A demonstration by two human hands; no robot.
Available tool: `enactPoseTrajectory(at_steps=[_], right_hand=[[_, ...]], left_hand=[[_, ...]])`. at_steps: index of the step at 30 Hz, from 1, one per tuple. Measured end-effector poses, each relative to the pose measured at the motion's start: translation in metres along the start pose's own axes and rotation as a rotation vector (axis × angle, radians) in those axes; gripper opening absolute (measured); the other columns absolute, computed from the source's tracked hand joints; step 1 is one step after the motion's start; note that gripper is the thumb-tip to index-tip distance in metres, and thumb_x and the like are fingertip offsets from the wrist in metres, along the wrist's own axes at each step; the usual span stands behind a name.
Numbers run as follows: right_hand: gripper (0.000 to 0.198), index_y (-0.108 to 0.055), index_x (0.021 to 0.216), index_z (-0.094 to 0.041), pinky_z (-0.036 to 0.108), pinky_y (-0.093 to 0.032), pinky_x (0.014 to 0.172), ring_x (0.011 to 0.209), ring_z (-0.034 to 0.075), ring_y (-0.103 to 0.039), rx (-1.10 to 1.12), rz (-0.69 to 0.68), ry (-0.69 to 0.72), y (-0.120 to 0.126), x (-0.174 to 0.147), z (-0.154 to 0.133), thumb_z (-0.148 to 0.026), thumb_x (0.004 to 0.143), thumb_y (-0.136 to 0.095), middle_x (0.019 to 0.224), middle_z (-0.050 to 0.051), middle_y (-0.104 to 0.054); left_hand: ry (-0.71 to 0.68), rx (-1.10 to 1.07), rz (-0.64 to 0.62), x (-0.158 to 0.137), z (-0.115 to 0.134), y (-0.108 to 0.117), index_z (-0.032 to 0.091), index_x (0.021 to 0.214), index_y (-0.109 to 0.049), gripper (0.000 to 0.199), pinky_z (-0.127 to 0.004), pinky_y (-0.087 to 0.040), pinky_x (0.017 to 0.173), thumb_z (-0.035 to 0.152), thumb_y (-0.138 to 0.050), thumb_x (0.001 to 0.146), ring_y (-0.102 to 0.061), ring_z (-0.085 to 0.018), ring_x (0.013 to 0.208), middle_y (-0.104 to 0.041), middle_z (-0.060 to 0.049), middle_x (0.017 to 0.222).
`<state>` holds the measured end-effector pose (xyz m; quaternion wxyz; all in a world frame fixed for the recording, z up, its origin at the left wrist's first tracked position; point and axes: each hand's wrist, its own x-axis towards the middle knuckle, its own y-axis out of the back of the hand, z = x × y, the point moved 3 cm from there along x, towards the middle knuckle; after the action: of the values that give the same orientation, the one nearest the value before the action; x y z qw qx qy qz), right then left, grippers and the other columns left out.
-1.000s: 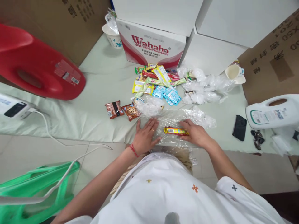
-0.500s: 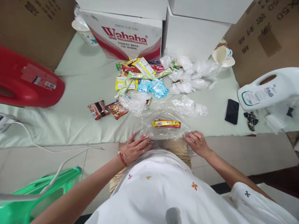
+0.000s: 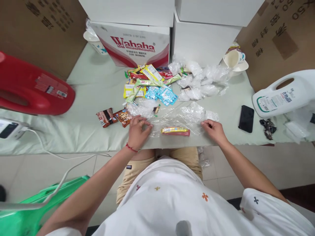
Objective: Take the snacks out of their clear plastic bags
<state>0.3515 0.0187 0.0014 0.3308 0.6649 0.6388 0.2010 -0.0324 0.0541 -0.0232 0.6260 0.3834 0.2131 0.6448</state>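
A sheet of clear plastic film [image 3: 177, 118] is stretched between my two hands near the table's front edge. My left hand [image 3: 138, 131] pinches its left side between thumb and fingertips. At the right side, my right hand [image 3: 214, 131] is closed on the film with its fingers curled. Between the hands lies a yellow snack bar [image 3: 174, 129] on top of a red-wrapped bar [image 3: 180, 133], with shiny film over them. Two brown biscuit packets, one dark-striped [image 3: 106, 118] and one with a cookie picture [image 3: 122, 117], lie beyond my left hand.
Behind are a pile of wrapped snacks [image 3: 147, 82], crumpled clear plastic bundles [image 3: 197, 83] and a Wahaha carton [image 3: 134, 46]. A red jug [image 3: 34, 88] stands left. A phone [image 3: 246, 118], keys [image 3: 268, 127] and a white detergent jug [image 3: 283, 95] are at right.
Both hands have moved forward from the table edge and closed on the film, its near part shifting with them over the bars. Before, the fingers lay flat near the edge.
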Motion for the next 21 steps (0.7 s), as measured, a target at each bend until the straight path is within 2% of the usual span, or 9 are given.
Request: enactPoseTrajectory(at_steps=[4,7,8,11,13,15,16,18,21], right_hand=[[0.032,-0.065,0.08,-0.021,0.027,-0.032,0.063,0.066,0.017,-0.053,-0.29,-0.036,-0.046,-0.013,0.008,0.001,-0.047,0.094,-0.052,0.069,-0.001,-0.061],[0.029,-0.07,0.094,-0.022,0.028,-0.032,0.063,0.068,0.018,-0.056,-0.395,-0.08,-0.06,-0.011,0.007,-0.001,-0.045,0.096,-0.051,0.074,0.001,-0.067],[0.03,-0.07,0.102,-0.023,0.028,-0.034,0.063,0.068,0.019,-0.057,-0.409,-0.089,-0.056,-0.006,0.007,-0.003,-0.045,0.096,-0.052,0.078,0.002,-0.069],[0.038,-0.068,0.123,-0.02,0.033,-0.043,0.073,0.083,0.025,-0.061,-0.466,0.027,0.074,0.015,0.014,-0.019,-0.041,0.095,-0.056,0.095,0.008,-0.072],[0.039,-0.067,0.128,-0.017,0.04,-0.046,0.088,0.102,0.031,-0.06,-0.501,0.187,0.247,0.026,0.024,-0.042,-0.035,0.095,-0.055,0.11,0.013,-0.071],[0.04,-0.066,0.131,-0.015,0.047,-0.044,0.099,0.114,0.035,-0.055,-0.531,0.252,0.406,0.022,0.039,-0.071,-0.031,0.097,-0.053,0.121,0.017,-0.068],[0.041,-0.065,0.133,-0.015,0.048,-0.043,0.102,0.116,0.035,-0.054,-0.552,0.216,0.463,0.014,0.048,-0.087,-0.031,0.098,-0.053,0.123,0.018,-0.068],[0.046,-0.064,0.137,-0.012,0.047,-0.043,0.101,0.117,0.036,-0.055,-0.624,0.02,0.507,-0.013,0.069,-0.113,-0.037,0.099,-0.057,0.122,0.019,-0.07],[0.044,-0.072,0.122,-0.011,0.04,-0.045,0.091,0.113,0.036,-0.06,-0.745,-0.343,0.446,-0.053,0.099,-0.137,-0.043,0.093,-0.07,0.11,0.02,-0.075]], left_hand=[[0.09,0.107,0.276,0.007,0.008,0.012,0.019,0.102,-0.069,0.024,-0.062,-0.037,0.115,0.039,-0.067,0.087,-0.054,-0.036,0.124,-0.06,-0.015,0.12],[-0.044,0.164,0.442,-0.01,0.037,0.028,0.02,0.108,-0.068,0.02,-0.062,-0.033,0.115,0.031,-0.06,0.094,-0.054,-0.036,0.128,-0.062,-0.016,0.123],[-0.148,0.165,0.403,-0.017,0.05,0.028,0.021,0.11,-0.069,0.02,-0.06,-0.035,0.114,0.028,-0.058,0.095,-0.056,-0.034,0.128,-0.065,-0.015,0.123],[-0.497,0.131,0.043,-0.036,0.089,0.006,0.029,0.13,-0.067,0.035,-0.05,-0.036,0.116,0.024,-0.054,0.098,-0.06,-0.028,0.132,-0.072,-0.007,0.13],[-0.568,0.151,-0.114,-0.041,0.103,-0.014,0.028,0.142,-0.062,0.044,-0.046,-0.034,0.118,0.021,-0.051,0.1,-0.059,-0.025,0.137,-0.072,-0.007,0.137],[-0.543,0.185,-0.184,-0.038,0.104,-0.03,0.026,0.147,-0.058,0.048,-0.046,-0.033,0.119,0.019,-0.048,0.101,-0.059,-0.025,0.137,-0.07,-0.008,0.141],[-0.522,0.198,-0.198,-0.035,0.102,-0.036,0.027,0.147,-0.058,0.048,-0.047,-0.033,0.119,0.017,-0.048,0.101,-0.06,-0.025,0.136,-0.069,-0.008,0.142],[-0.506,0.215,-0.212,-0.029,0.096,-0.043,0.028,0.146,-0.06,0.047,-0.048,-0.033,0.118,0.016,-0.047,0.102,-0.059,-0.025,0.137,-0.069,-0.006,0.143],[-0.52,0.226,-0.217,-0.025,0.091,-0.043,0.03,0.141,-0.064,0.044,-0.048,-0.034,0.116,0.015,-0.047,0.103,-0.055,-0.027,0.139,-0.071,-0.003,0.14]])
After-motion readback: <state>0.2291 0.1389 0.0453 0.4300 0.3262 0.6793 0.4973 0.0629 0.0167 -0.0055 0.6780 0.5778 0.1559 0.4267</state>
